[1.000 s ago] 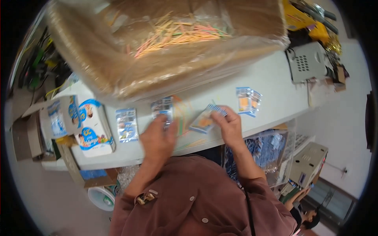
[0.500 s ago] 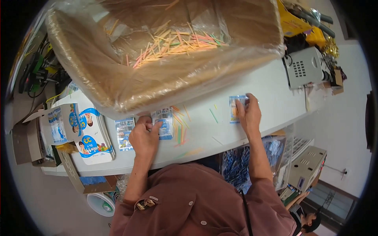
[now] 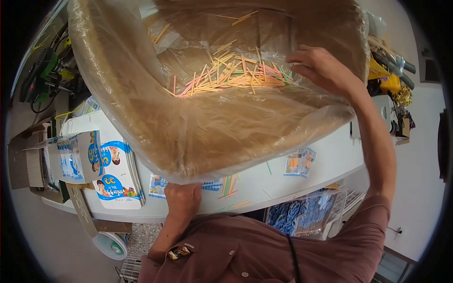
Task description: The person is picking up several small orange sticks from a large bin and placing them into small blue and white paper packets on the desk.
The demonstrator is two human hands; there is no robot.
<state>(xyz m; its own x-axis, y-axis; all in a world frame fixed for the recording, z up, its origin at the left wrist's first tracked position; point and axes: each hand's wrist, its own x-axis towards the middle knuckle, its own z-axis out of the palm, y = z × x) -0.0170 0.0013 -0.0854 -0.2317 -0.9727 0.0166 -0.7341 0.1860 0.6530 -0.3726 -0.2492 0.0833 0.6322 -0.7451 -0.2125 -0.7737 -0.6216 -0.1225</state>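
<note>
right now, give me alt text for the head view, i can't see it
A person's right hand reaches into a plastic-lined box of thin coloured sticks. The left hand is beside small blue-and-white packets on a white table.

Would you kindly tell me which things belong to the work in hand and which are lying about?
Likely in the work:
plastic-lined box, right hand over it
coloured sticks
blue-and-white packets beside left hand

Seemingly lying about:
white bucket
yellow item

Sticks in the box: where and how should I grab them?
Probably pinch the rightmost sticks by their middles, from above: they're thin and crisscrossed, the box is open on top, and the right hand hovers beside them.
</note>
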